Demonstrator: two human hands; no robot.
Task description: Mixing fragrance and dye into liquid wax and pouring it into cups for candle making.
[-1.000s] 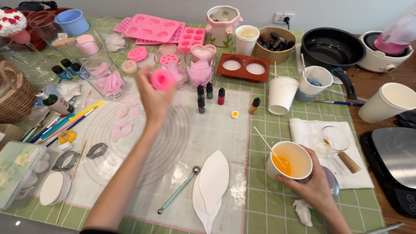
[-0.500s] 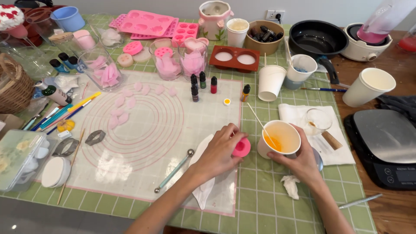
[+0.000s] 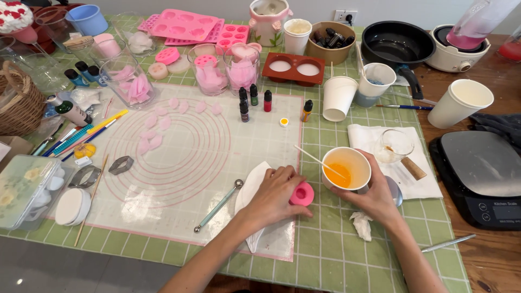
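Observation:
My left hand (image 3: 274, 192) rests on the translucent work mat (image 3: 179, 163) near its right edge, fingers closed round a small pink silicone mould (image 3: 302, 193) set down on the mat. My right hand (image 3: 372, 196) grips a white paper cup (image 3: 345, 168) from below; the cup holds orange liquid with a thin white stir stick leaning in it. The cup stands just right of the mould, almost touching it. A white leaf-shaped piece (image 3: 251, 191) lies partly under my left wrist.
A metal ball tool (image 3: 218, 205) lies on the mat. Small dye bottles (image 3: 253, 100), pink petals (image 3: 153, 130), glass jars, pink moulds and more paper cups (image 3: 338, 97) crowd the back. A kitchen scale (image 3: 480, 173) sits right, a wicker basket (image 3: 19, 103) left.
My left hand brought the pink mould from high over the back of the table down to the mat beside the cup. My right hand has kept hold of the cup.

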